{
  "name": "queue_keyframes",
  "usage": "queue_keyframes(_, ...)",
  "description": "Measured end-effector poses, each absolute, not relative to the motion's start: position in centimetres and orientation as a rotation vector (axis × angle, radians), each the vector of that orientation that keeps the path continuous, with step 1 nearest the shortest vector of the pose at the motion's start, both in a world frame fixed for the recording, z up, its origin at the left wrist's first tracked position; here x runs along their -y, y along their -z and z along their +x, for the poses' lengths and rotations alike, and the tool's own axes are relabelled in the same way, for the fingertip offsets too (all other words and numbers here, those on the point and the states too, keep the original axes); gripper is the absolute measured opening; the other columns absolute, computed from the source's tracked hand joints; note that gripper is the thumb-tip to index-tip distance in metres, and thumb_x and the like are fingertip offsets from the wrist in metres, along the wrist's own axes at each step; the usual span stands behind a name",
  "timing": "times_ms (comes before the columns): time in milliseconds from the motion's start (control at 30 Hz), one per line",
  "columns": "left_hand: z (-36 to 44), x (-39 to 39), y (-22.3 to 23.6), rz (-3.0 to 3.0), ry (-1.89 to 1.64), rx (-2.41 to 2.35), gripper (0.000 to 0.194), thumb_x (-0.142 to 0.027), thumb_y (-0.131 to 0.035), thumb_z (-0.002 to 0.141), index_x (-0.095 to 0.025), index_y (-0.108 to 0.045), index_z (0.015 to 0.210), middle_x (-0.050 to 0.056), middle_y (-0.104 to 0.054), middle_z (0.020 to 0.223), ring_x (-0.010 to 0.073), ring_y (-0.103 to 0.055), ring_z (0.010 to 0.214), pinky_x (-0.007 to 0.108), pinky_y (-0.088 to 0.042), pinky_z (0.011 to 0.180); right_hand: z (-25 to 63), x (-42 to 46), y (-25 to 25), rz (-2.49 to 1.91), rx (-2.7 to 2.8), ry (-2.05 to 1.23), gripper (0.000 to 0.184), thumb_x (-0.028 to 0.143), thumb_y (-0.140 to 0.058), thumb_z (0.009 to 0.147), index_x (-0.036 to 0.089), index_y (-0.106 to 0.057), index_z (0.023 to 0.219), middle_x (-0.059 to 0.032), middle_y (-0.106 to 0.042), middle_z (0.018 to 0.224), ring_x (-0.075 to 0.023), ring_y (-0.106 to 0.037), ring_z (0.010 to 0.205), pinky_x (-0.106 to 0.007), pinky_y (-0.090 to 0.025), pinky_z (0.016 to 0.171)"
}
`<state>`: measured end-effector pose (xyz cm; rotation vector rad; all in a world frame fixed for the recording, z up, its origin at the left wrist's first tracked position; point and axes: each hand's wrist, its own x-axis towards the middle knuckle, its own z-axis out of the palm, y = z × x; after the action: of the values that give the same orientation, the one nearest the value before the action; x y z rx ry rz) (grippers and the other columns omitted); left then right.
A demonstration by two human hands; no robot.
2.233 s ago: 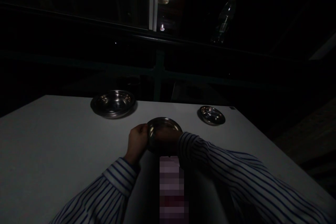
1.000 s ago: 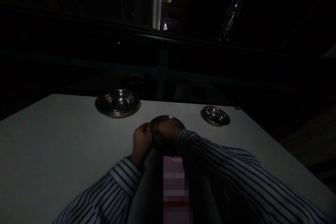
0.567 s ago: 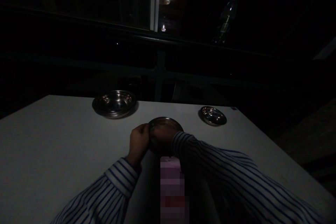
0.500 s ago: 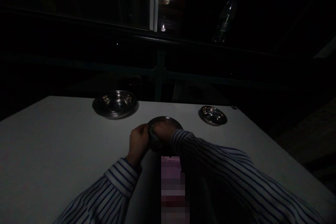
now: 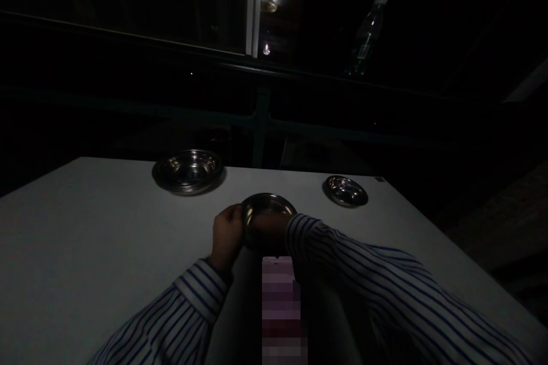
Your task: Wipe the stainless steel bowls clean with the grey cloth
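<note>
- Your left hand [image 5: 226,234] is clamped on the left rim of a round, shiny, silver-coloured metal bowl [image 5: 269,204], with the thumb side up against the edge.
- Your right hand [image 5: 272,227] reaches into that same bowl from the right — its fingers sink into shadow, so you cannot tell whether they grip anything.
- The bowl sits straight ahead of you, between your two hands; whether it touches the white, flat-topped table [image 5: 107,251] is too dark to tell.
- Beyond it to your left, near the table's far edge, stands a nested stack of wide, silver-coloured metal bowls [image 5: 188,173].
- Off to your right, well apart from the stack, lies a smaller round silver-coloured metal dish [image 5: 345,191].
- Past the table, a clear plastic bottle with a white cap [image 5: 369,34] shows against the dark — it appears tilted.
- Blue-and-white striped cloth sleeves [image 5: 385,279] cover both your arms.
</note>
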<state>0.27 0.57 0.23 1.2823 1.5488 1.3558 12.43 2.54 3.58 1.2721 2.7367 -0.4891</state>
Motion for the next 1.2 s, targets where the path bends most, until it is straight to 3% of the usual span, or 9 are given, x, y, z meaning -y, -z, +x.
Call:
queue_keyframes(100, 0.2, -0.3, 0.1, 1.15, -1.371, -1.381, 0.035, -0.04, -0.049, 0.072, -0.011, -0.067, 0.082, 0.007, -0.07, 0.072, 0.0195, -0.062, 0.069, 0.029, -0.047, 0.063, 11.5, -2.4, -3.4, 1.477, -2.738, 0.585, 0.015, 0.024, -0.049, 0.084, 0.012, -0.058, 0.084, -0.0034, -0.063, 0.083, -0.0127, -0.059, 0.074, -0.028, -0.046, 0.067)
queue_keyframes(300, 0.5, 0.2, -0.2, 0.952, -1.349, -1.226, 0.035, -0.046, -0.053, 0.07, -0.013, -0.062, 0.07, 0.003, -0.064, 0.06, 0.0126, -0.055, 0.052, 0.024, -0.043, 0.053, 10.8, -2.2, -3.2, 2.097, -2.657, 0.657, 0.028, 0.018, -0.038, 0.083, 0.007, -0.044, 0.108, -0.014, -0.061, 0.096, -0.0175, -0.059, 0.082, -0.027, -0.042, 0.066)
queue_keyframes(500, 0.5, 0.4, -1.4, 0.697, -1.304, -1.346, 0.043, -0.054, -0.042, 0.075, -0.016, -0.053, 0.058, -0.003, -0.051, 0.045, 0.0101, -0.046, 0.039, 0.023, -0.036, 0.04, 10.6, -1.0, -4.1, 1.817, -2.863, 0.857, 0.019, 0.018, -0.048, 0.078, 0.019, -0.053, 0.096, -0.0015, -0.064, 0.093, -0.0114, -0.059, 0.082, -0.019, -0.043, 0.068)
queue_keyframes(667, 0.4, 0.2, -0.5, 0.745, -1.273, -1.244, 0.048, -0.061, -0.041, 0.071, -0.016, -0.054, 0.062, -0.004, -0.047, 0.041, 0.0104, -0.042, 0.033, 0.023, -0.031, 0.035, 10.5, -1.4, -4.4, 1.956, -2.847, 0.787, 0.031, 0.016, -0.04, 0.081, 0.01, -0.047, 0.11, -0.0148, -0.059, 0.106, -0.0199, -0.056, 0.095, -0.031, -0.042, 0.08)
queue_keyframes(833, 0.3, 0.1, -0.1, 0.661, -1.334, -1.308, 0.048, -0.062, -0.043, 0.069, -0.016, -0.052, 0.056, -0.003, -0.048, 0.041, 0.01, -0.043, 0.033, 0.023, -0.031, 0.035, 10.7, -1.3, -4.3, 1.608, -2.945, 0.901, 0.027, 0.013, -0.049, 0.074, 0.021, -0.059, 0.098, -0.0008, -0.065, 0.096, -0.0129, -0.059, 0.087, -0.021, -0.043, 0.076)
queue_keyframes(1033, 0.4, 0.2, -0.3, 0.696, -1.329, -1.271, 0.046, -0.061, -0.049, 0.066, -0.016, -0.052, 0.055, -0.004, -0.045, 0.039, 0.0097, -0.041, 0.032, 0.023, -0.03, 0.035, 10.9, -1.3, -4.5, 1.788, -2.927, 0.831, 0.034, 0.015, -0.04, 0.08, 0.013, -0.054, 0.112, -0.0105, -0.061, 0.108, -0.0186, -0.056, 0.097, -0.029, -0.041, 0.083)
queue_keyframes(1200, 0.4, 0.5, -0.8, 0.667, -1.342, -1.244, 0.039, -0.053, -0.049, 0.069, -0.015, -0.054, 0.059, -0.003, -0.049, 0.042, 0.0095, -0.042, 0.032, 0.022, -0.029, 0.034, 11.2, -0.5, -5.1, 1.455, -2.957, 0.92, 0.026, 0.011, -0.048, 0.074, 0.018, -0.064, 0.093, -0.0012, -0.066, 0.089, -0.0131, -0.06, 0.08, -0.021, -0.043, 0.073)
